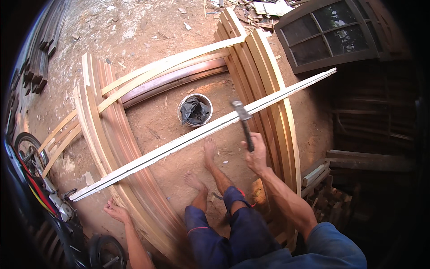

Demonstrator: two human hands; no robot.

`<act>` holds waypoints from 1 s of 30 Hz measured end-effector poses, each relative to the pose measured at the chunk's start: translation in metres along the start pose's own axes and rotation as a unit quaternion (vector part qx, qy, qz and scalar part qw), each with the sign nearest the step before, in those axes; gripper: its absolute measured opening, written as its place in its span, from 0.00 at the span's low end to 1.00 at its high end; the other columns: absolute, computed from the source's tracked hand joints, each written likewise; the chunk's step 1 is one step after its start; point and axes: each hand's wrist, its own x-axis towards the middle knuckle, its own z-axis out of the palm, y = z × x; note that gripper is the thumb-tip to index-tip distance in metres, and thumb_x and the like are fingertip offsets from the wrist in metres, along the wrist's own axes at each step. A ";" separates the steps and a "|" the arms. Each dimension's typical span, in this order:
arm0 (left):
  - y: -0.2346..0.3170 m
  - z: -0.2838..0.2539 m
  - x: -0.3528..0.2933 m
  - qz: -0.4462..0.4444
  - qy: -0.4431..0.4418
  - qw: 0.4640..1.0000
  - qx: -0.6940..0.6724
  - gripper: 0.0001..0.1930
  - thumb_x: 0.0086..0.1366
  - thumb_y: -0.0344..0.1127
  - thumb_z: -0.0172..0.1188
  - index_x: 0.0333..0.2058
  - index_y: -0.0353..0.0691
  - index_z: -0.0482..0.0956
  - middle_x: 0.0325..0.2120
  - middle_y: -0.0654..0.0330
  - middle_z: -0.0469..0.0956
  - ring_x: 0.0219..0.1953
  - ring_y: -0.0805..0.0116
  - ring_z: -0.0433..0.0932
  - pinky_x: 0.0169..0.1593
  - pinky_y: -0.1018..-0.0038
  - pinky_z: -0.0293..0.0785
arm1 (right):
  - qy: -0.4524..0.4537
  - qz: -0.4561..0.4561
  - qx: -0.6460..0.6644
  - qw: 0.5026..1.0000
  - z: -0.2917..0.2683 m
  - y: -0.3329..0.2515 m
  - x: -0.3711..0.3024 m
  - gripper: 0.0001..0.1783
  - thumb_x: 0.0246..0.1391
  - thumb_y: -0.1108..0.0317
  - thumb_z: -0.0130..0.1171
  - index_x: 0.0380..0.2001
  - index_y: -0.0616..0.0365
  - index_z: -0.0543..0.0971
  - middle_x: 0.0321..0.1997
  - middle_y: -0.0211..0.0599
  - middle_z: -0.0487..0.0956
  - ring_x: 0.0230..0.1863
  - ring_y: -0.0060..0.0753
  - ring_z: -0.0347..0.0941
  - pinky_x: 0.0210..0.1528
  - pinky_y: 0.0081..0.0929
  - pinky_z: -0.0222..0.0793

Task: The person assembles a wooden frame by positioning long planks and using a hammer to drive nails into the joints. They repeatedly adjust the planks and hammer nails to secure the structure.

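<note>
My right hand (256,154) is closed round the black handle of a hammer (247,127), its metal head raised over the white strip. A long white wooden strip (179,142) with a dark line along its length lies slantwise across the two timber stacks. Beside its left end is my left hand (117,211), fingers curled together; what they hold, if anything, is too small to make out. Under the strip run the left stack of boards (123,139) and the right stack of boards (264,94).
A white bucket (211,105) with black plastic inside stands on the dirt between the stacks. Thin curved slats (165,62) bridge the far side. A motorcycle (49,193) is at the left, a paned window frame (329,33) at the upper right, and scrap wood (329,197) at the lower right.
</note>
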 end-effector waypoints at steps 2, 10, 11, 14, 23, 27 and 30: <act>0.003 0.011 0.009 -0.013 0.042 0.997 0.069 0.18 0.77 0.45 0.45 0.44 0.30 0.69 0.41 0.44 0.81 0.45 0.52 0.78 0.51 0.60 0.70 | -0.065 -0.062 0.036 0.995 0.042 -0.057 0.024 0.06 0.50 0.77 0.64 0.29 0.61 0.75 0.43 0.43 0.76 0.44 0.46 0.74 0.48 0.42 0.70; 0.026 0.023 0.006 -0.008 0.076 0.986 0.151 0.20 0.77 0.46 0.45 0.39 0.30 0.69 0.35 0.46 0.81 0.38 0.48 0.79 0.45 0.58 0.72 | -0.177 -0.117 -0.018 0.977 0.141 -0.143 0.073 0.22 0.49 0.50 0.70 0.33 0.56 0.76 0.48 0.45 0.78 0.54 0.47 0.72 0.72 0.55 0.50; 0.028 0.024 0.006 -0.005 0.072 0.985 0.159 0.20 0.77 0.46 0.45 0.39 0.30 0.69 0.35 0.46 0.81 0.38 0.48 0.79 0.45 0.58 0.72 | -0.210 -0.101 -0.031 0.972 0.141 -0.140 0.075 0.23 0.49 0.48 0.69 0.34 0.57 0.76 0.45 0.46 0.78 0.51 0.47 0.73 0.72 0.54 0.50; 0.034 0.024 0.007 -0.027 0.071 0.984 0.163 0.20 0.77 0.46 0.45 0.39 0.30 0.69 0.35 0.46 0.81 0.38 0.48 0.79 0.44 0.57 0.73 | -0.323 -0.044 -0.083 0.942 0.134 -0.130 0.082 0.29 0.51 0.42 0.66 0.35 0.60 0.78 0.26 0.44 0.78 0.38 0.47 0.77 0.68 0.47 0.54; 0.027 0.021 0.009 -0.023 0.049 0.983 0.173 0.20 0.77 0.47 0.45 0.38 0.30 0.69 0.33 0.45 0.79 0.38 0.48 0.79 0.43 0.57 0.73 | -0.325 0.030 -0.061 0.943 0.107 -0.092 0.106 0.29 0.48 0.40 0.68 0.28 0.59 0.76 0.26 0.45 0.78 0.35 0.48 0.75 0.57 0.42 0.60; 0.030 0.022 0.009 -0.064 0.045 0.983 0.169 0.21 0.77 0.48 0.46 0.40 0.30 0.70 0.34 0.44 0.77 0.37 0.47 0.76 0.43 0.56 0.69 | -0.341 0.051 -0.043 0.938 0.084 -0.063 0.126 0.28 0.46 0.41 0.71 0.29 0.58 0.77 0.27 0.42 0.79 0.37 0.46 0.75 0.57 0.42 0.60; 0.028 0.020 0.012 -0.040 0.037 0.994 0.093 0.21 0.77 0.47 0.45 0.40 0.30 0.69 0.33 0.43 0.77 0.36 0.47 0.76 0.44 0.56 0.69 | -0.334 0.071 -0.010 0.940 0.070 -0.052 0.139 0.27 0.44 0.43 0.73 0.29 0.57 0.78 0.28 0.38 0.79 0.41 0.43 0.73 0.58 0.42 0.59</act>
